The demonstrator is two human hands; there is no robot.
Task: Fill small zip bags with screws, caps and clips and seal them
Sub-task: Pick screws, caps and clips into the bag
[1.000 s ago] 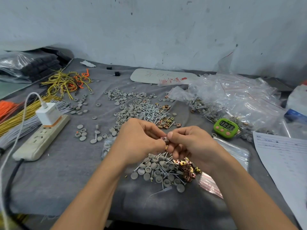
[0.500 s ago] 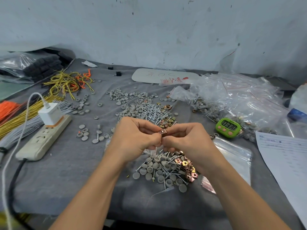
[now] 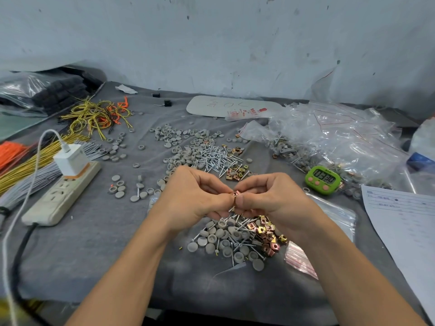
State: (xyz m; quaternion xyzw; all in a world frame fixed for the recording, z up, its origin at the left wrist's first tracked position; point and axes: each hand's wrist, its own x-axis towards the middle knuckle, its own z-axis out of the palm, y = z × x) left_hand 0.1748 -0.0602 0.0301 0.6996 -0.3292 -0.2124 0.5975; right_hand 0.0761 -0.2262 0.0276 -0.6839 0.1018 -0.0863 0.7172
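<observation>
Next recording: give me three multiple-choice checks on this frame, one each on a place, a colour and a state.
1. Relative to the left hand and right hand, the timer lies: A) left of both B) right of both C) between them
2. Timer case colour: A) orange B) white C) green
3. The clip is: A) lying loose B) pinched by both hands C) sealed in a bag
Answers: 1 B, it sits past the right hand; 2 C, its case is bright green; 3 B, thumbs and fingers of both hands meet on it.
</observation>
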